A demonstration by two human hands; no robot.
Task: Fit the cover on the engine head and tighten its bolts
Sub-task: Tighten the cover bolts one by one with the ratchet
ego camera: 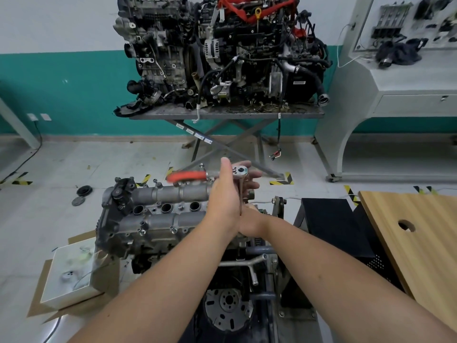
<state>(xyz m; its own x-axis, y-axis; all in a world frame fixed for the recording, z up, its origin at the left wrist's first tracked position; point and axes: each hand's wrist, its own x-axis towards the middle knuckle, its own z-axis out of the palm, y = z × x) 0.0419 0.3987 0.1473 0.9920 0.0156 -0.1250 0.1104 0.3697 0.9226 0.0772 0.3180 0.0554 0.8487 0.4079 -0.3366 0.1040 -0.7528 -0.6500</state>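
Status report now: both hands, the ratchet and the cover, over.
Left hand steadies ratchet head. Right hand low at extension bar, grip unclear. Cover seated on engine head. Nothing in the way.

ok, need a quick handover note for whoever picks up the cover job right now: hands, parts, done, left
Left hand: raised by the ratchet head, fingers straight.
Right hand: low at the extension bar's foot; grip hidden.
Red-handled chrome ratchet stands on a long extension bar at the right end of the grey cast aluminium cover, which sits on the engine head.
Done: cover in place, several bolts visibly fitted.
Left: finish this bolt, then check the others; tightness cannot be judged from the picture.
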